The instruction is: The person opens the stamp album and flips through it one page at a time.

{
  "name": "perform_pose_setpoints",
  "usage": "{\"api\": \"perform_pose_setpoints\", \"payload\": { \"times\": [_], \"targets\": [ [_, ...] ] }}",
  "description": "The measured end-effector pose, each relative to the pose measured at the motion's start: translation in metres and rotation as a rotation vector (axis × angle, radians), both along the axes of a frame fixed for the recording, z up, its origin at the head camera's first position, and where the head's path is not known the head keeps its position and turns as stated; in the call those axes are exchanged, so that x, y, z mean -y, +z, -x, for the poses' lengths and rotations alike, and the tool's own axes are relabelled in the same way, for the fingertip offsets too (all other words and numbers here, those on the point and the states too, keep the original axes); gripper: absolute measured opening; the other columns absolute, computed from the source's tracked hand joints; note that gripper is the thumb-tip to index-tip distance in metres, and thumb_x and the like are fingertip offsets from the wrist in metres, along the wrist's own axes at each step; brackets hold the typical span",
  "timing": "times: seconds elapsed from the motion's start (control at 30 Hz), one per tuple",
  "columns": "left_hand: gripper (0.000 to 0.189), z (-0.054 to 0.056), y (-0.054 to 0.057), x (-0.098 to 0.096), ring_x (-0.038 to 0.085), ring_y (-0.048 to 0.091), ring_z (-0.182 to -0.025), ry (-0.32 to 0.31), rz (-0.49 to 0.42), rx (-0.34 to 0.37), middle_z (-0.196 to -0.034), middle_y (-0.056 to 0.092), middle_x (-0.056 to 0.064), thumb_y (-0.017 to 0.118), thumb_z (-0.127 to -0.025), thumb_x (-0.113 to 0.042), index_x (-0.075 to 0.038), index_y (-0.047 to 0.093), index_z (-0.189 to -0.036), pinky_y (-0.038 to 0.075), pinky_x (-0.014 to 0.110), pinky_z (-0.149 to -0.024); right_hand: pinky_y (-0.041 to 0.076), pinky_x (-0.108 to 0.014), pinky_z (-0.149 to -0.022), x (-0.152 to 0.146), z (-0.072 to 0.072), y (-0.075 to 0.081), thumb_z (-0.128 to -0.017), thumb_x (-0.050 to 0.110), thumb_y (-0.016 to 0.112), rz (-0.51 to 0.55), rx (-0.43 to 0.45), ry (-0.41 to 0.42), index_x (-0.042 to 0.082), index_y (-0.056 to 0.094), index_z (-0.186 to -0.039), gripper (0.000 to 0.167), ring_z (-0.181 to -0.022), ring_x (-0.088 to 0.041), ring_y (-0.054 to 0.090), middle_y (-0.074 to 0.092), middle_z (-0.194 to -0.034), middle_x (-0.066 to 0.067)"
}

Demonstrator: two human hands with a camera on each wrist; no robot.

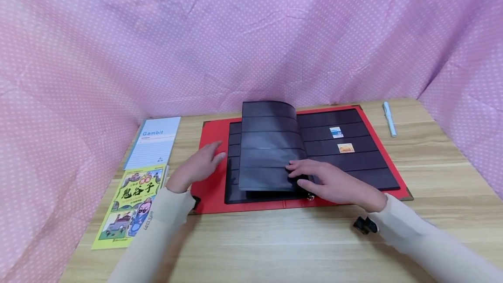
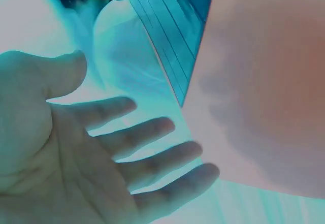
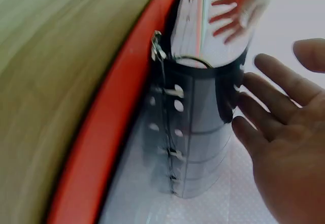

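A red ring-bound album point(image 1: 212, 178) lies spread on the table, with one black pocket page point(image 1: 271, 139) raised and curving to the left. My right hand point(image 1: 326, 180) is at the page's lower right part near the spine, its fingertips touching or nearly touching the page. In the right wrist view the metal rings and punched holes of the curved page point(image 3: 205, 112) show beside the straight fingers. Over the red left cover, my left hand point(image 1: 200, 163) hovers with fingers extended and holds nothing. Two small stamp-like cards, one blue and white point(image 1: 336, 132), one orange point(image 1: 346, 148), sit in the right-hand page.
At the left, a pale notebook point(image 1: 155, 141) marked Gambit lies above a yellow comic-style book point(image 1: 131, 204), near my left forearm. A light blue pen point(image 1: 389, 119) rests at the back right of the wooden table point(image 1: 267, 248). Pink dotted cloth point(image 1: 220, 43) hangs behind.
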State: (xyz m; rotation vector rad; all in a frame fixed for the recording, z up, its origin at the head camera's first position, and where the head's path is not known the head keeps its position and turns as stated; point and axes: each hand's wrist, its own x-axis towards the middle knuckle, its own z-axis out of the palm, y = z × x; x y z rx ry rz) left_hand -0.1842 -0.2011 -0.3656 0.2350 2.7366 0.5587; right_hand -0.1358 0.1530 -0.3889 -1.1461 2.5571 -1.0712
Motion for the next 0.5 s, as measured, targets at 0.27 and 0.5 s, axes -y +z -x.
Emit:
{"api": "perform_pose_setpoints", "payload": {
  "times": [0.27, 0.5],
  "targets": [
    [0.092, -0.006, -0.017, -0.04, 0.046, 0.028, -0.129, -0.024, 0.234, 0.005, -0.15, 0.024, 0.02, 0.059, -0.084, -0.059, -0.015, 0.018, -0.152, 0.034, 0.064, -0.095, 0.038, -0.042, -0.102, 0.011, 0.004, -0.003, -0.097, 0.029, 0.054, -0.118, 0.061, -0.009, 0.016, 0.063, -0.122, 0.03, -0.128, -0.015, 0.042, 0.051, -0.136, 0.001],
    [0.099, -0.012, -0.032, -0.06, 0.049, 0.03, -0.126, -0.073, 0.496, 0.032, -0.149, 0.022, 0.024, 0.064, -0.078, -0.061, -0.018, 0.015, -0.153, 0.047, 0.059, -0.083, 0.036, -0.043, -0.103, 0.006, 0.011, -0.006, -0.092, 0.007, 0.06, -0.065, 0.03, 0.014, 0.012, 0.06, -0.125, 0.034, -0.135, -0.018, 0.033, 0.044, -0.143, 0.002]
  ]
}}
